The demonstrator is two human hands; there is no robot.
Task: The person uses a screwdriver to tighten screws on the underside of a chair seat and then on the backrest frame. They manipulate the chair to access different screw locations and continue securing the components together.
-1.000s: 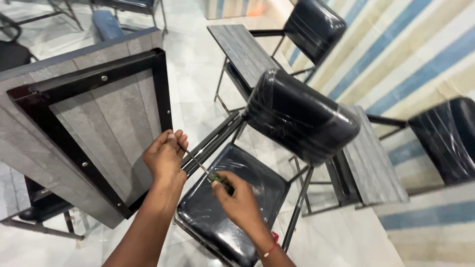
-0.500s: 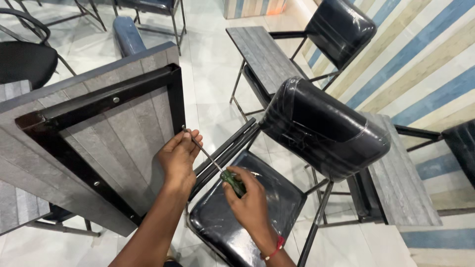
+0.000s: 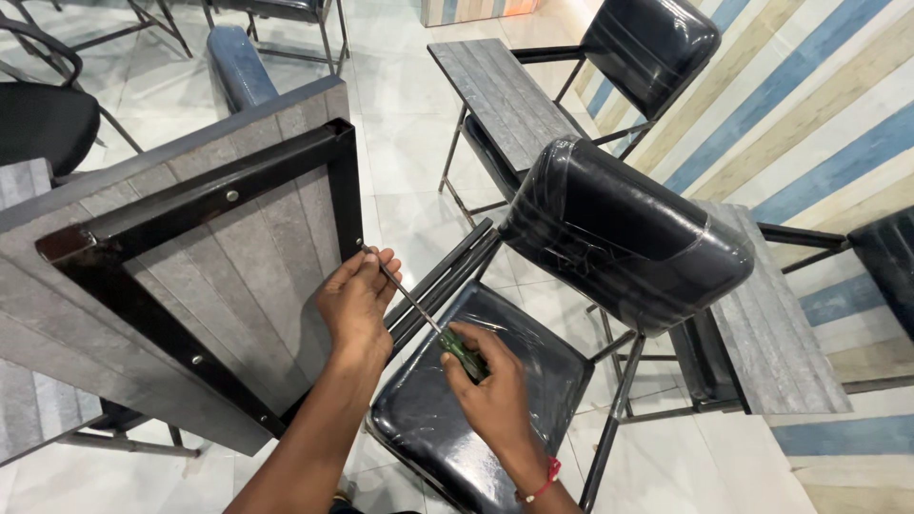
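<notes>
My right hand grips the green handle of a screwdriver. Its thin metal shaft runs up and left, and the tip meets the corner of a black metal frame screwed to the underside of a tilted grey writing pad. My left hand rests against the frame's right bar, its fingertips pinching the shaft near the tip. Both hands hover above the black padded seat of a chair whose plastic-wrapped backrest stands to the right.
Another black chair with a grey writing pad stands behind. A grey pad lies to the right, beside a striped wall. A black seat is at far left. The floor has pale tiles.
The view has shifted, so the chair and tilted pad sit further right. My hands keep their hold; the screwdriver tip stays at the frame's corner.
</notes>
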